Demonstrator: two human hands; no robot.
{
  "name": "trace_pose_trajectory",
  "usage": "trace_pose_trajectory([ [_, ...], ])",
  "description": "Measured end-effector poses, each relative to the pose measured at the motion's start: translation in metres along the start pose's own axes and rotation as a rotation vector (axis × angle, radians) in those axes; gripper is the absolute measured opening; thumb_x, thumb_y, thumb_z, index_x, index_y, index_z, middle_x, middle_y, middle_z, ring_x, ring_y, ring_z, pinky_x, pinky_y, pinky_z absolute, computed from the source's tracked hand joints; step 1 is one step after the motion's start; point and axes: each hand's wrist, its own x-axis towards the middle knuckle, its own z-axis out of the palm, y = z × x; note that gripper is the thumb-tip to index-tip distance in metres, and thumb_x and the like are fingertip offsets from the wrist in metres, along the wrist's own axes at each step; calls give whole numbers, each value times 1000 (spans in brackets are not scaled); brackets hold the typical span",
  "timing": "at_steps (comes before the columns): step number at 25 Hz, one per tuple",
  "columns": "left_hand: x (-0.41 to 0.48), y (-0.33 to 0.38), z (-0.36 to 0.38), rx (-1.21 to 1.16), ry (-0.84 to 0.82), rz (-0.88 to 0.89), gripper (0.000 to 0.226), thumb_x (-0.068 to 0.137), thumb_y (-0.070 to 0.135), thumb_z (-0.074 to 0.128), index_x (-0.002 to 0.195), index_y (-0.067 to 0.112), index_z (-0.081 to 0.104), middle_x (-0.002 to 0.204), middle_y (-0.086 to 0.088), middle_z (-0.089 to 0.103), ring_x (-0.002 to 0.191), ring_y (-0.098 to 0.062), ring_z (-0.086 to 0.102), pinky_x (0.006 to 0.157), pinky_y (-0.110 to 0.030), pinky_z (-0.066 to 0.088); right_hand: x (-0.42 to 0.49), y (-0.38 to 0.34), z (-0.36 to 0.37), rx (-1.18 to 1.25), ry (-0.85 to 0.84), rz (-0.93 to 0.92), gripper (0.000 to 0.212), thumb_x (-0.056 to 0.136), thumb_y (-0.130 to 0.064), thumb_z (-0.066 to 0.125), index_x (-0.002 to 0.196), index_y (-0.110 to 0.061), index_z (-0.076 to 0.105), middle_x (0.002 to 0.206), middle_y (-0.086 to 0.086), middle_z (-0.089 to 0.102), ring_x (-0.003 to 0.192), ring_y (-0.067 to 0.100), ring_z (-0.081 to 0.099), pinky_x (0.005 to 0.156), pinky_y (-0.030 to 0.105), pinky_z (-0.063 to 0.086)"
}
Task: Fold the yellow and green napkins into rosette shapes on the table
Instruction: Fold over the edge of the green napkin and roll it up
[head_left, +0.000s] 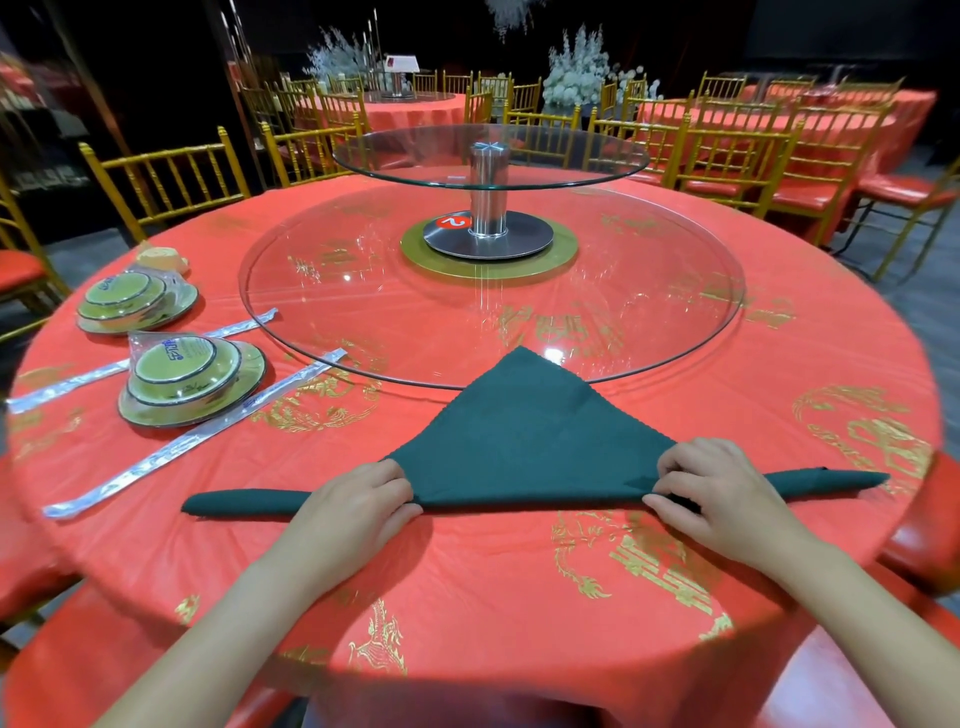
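Green napkin (524, 441) lies on the table (467, 582) just ahead of both hands, rolled base running left to right, apex pointing away. Left hand (358, 501) and right hand (722, 493) each pinch the roll, equally near its middle. Only legible mark: red sticker (453, 222) reading "2"; dish wrapper (176, 358) print illegible

Your table (467, 561) is brightly lit from overhead, with glare on the glass turntable (553, 355). The room behind sits dark. Edges bow and blur from wide-angle distortion.
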Motion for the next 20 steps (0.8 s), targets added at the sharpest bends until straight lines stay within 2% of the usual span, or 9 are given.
trace_pose_trajectory([
  [2, -1, -2, 0, -64, -33, -21, 23, 92, 33, 53, 91, 14, 65, 92, 1, 59, 91, -20, 58, 76, -35, 47, -5, -1, -2, 20, -30, 7, 29, 82, -38, 51, 65, -19, 65, 75, -5, 59, 69, 13, 52, 73, 25, 32],
  [4, 5, -3, -1, -100, -57, -108, 21, 93, 36, 51, 92, 19, 63, 91, 3, 60, 93, -21, 56, 76, -34, 43, -5, -2, 0, 25, -55, 60, 24, 82, -33, 58, 62, -19, 61, 74, -8, 58, 69, 13, 53, 73, 25, 30],
  [6, 15, 0, 0, -5, -67, -209, 20, 92, 39, 49, 97, 22, 59, 90, 2, 63, 95, -23, 54, 74, -35, 39, 0, -4, 2, 18, -79, 132, 20, 76, -23, 72, 61, -18, 60, 73, -8, 57, 68, 17, 56, 75, 31, 37],
  [8, 23, 5, 2, 111, -55, -277, 25, 91, 39, 51, 110, 24, 52, 96, 1, 64, 99, -25, 54, 74, -36, 37, 6, -7, 4, 4, -98, 202, 11, 74, -21, 75, 74, -19, 63, 78, -8, 60, 75, 20, 59, 76, 36, 40],
  [10, 23, 10, 4, 122, 21, -202, 30, 88, 30, 55, 118, 27, 49, 102, 2, 59, 98, -25, 54, 73, -37, 38, 9, -11, 7, 4, -119, 178, 19, 77, -16, 70, 94, -23, 65, 89, -7, 62, 82, 20, 59, 78, 35, 38],
  [13, 16, 14, 4, 60, 45, 117, 34, 78, 8, 58, 107, 25, 63, 100, -1, 59, 88, -26, 57, 66, -35, 45, 10, -16, 13, -24, -92, -15, 35, 69, 2, 63, 94, -22, 69, 84, -1, 61, 74, 23, 60, 72, 35, 41],
  [15, 14, 14, 3, 45, 30, 186, 32, 75, 4, 62, 102, 19, 68, 99, -2, 63, 89, -26, 60, 68, -37, 51, 11, -21, 14, -10, -60, -39, 26, 71, -6, 56, 89, -20, 70, 82, 0, 61, 73, 23, 61, 72, 35, 42],
  [17, 16, 18, 4, 16, 19, 184, 21, 78, 12, 66, 99, 12, 70, 97, -3, 65, 90, -25, 61, 71, -38, 53, 11, -25, 14, 17, -52, -24, 12, 77, -24, 60, 84, -19, 69, 82, -1, 61, 74, 21, 61, 72, 35, 44],
  [20, 23, 25, 10, 17, -35, 86, 29, 89, 37, 56, 102, 12, 64, 101, -2, 61, 98, -22, 56, 82, -36, 47, 16, -30, 17, 7, -70, -2, 24, 70, -37, 78, 76, -17, 67, 79, -2, 61, 72, 21, 61, 71, 36, 46],
])
